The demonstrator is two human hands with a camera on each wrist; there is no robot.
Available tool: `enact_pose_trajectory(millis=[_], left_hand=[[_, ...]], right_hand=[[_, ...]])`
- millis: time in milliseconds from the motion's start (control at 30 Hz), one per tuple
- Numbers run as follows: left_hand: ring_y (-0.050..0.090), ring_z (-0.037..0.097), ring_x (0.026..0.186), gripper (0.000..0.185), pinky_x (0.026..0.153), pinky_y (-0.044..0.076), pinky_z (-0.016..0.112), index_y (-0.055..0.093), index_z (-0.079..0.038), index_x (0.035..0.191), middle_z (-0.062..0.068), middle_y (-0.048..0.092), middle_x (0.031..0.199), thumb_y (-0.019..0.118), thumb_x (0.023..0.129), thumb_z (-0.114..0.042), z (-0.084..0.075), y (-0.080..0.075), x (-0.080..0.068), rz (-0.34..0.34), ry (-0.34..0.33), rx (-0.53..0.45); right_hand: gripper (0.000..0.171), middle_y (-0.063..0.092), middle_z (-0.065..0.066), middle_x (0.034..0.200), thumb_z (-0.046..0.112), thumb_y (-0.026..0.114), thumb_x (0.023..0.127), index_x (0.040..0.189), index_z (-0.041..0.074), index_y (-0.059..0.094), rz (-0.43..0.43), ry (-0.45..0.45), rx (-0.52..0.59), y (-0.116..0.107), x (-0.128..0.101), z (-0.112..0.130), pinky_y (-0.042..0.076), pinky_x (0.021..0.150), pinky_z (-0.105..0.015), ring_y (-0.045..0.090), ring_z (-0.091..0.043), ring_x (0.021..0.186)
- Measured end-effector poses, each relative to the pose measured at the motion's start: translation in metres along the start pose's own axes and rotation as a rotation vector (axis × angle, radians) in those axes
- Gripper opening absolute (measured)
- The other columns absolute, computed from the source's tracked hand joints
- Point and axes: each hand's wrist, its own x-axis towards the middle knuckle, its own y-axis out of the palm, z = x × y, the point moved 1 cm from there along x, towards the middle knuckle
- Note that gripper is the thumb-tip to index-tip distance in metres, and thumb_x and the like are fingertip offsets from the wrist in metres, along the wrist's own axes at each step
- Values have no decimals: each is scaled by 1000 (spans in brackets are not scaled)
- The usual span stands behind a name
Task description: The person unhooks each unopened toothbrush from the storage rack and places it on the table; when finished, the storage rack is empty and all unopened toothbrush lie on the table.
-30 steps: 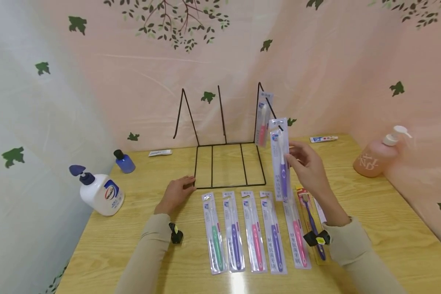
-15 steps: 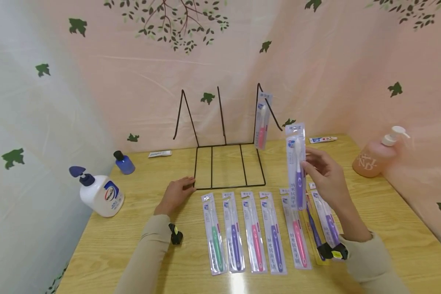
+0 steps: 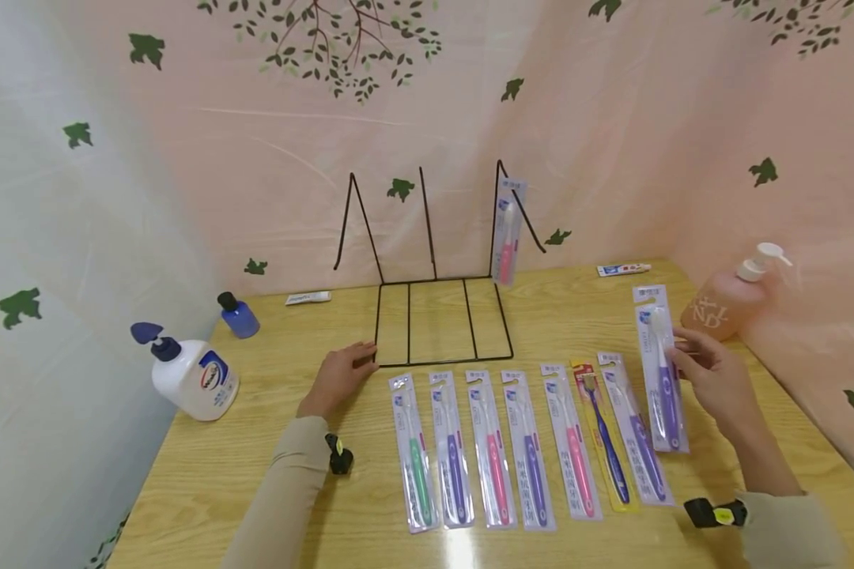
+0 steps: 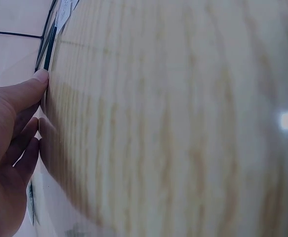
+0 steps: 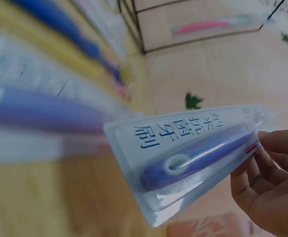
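Observation:
A packaged toothbrush (image 3: 659, 371) with a purple handle is pinched at its right edge between the thumb and fingers of my right hand (image 3: 715, 379). The pack leans upright over the right end of a row of toothbrush packs, beside another purple toothbrush pack (image 3: 636, 431). In the right wrist view its purple handle (image 5: 198, 155) points toward the camera. My left hand (image 3: 338, 379) holds the front left corner of a black wire rack (image 3: 441, 362), thumb and fingers about the wire. A pink toothbrush pack (image 3: 508, 233) hangs on the rack's right hook.
Flat on the table lie several more packs, including a green toothbrush (image 3: 418, 474) and a yellow-backed toothbrush (image 3: 605, 438). A white pump bottle (image 3: 195, 379) and blue bottle (image 3: 239, 316) stand left; a pink pump bottle (image 3: 726, 300) stands right. Small toothpaste tubes (image 3: 622, 269) lie at the back.
My right hand has carried the purple toothbrush pack rightward and down, away from the rack's right hook to the right end of the row. My left hand stays at the rack's corner.

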Motion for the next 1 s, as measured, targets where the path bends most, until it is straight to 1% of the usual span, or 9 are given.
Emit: enact_pose_trajectory(millis=[167,233,300,400,467,567,667,833,1000], left_hand=[[43,31,135,43,111,36,49,56,-5,134,9,53,140,62,94,-21,0,0,-1,-3,3,-6],[44,31,134,43,111,36,49,56,-6,134,9,53,140,62,94,-21,1,0,-1,-5,2,-6],[44,30,135,43,111,36,48,57,-6,134,8,53,140,62,94,-21,2,0,0,-3,-4,-5],[43,30,135,43,111,36,48,56,-6,134,8,53,141,62,94,-22,2,0,0,4,-5,4],[43,30,135,44,111,36,49,56,-6,134,8,52,141,62,94,-22,1,0,0,8,-4,6],[43,30,135,44,111,36,49,56,-6,134,8,52,141,62,94,-22,1,-1,1,9,6,10],[43,30,135,43,111,36,49,56,-6,134,8,53,140,61,94,-22,2,0,2,5,13,12],[43,30,135,43,111,36,49,56,-6,134,8,52,141,61,95,-22,2,-1,2,14,8,13],[42,30,135,43,111,36,49,56,-6,134,8,52,141,61,94,-22,0,-2,2,22,-1,29]], right_hand=[[52,55,21,89,26,51,100,138,-7,43,117,116,-48,-9,-1,-36,54,65,-13,55,8,76],[53,61,11,94,27,50,100,139,-9,41,178,148,-56,-9,0,-47,55,65,-16,56,6,75],[55,65,-5,100,27,49,100,139,-11,40,238,177,-67,-8,1,-56,55,65,-18,57,4,75],[56,61,-25,111,28,47,101,138,-13,38,326,221,-97,-7,0,-66,54,65,-20,58,-2,78],[57,58,-30,114,30,46,101,138,-14,38,365,247,-130,-5,0,-70,52,65,-21,59,-8,80],[56,56,-33,116,29,45,101,138,-14,39,394,273,-155,-4,-1,-70,50,64,-20,60,-15,83],[54,57,-32,115,27,46,101,135,-14,42,393,279,-180,-4,-2,-65,50,64,-21,60,-18,85],[50,60,-28,107,24,49,99,130,-15,46,399,299,-232,-6,-4,-54,49,67,-25,59,-22,84],[50,62,-24,98,25,52,98,124,-17,50,419,283,-303,-8,-4,-46,51,65,-28,59,-24,81]])
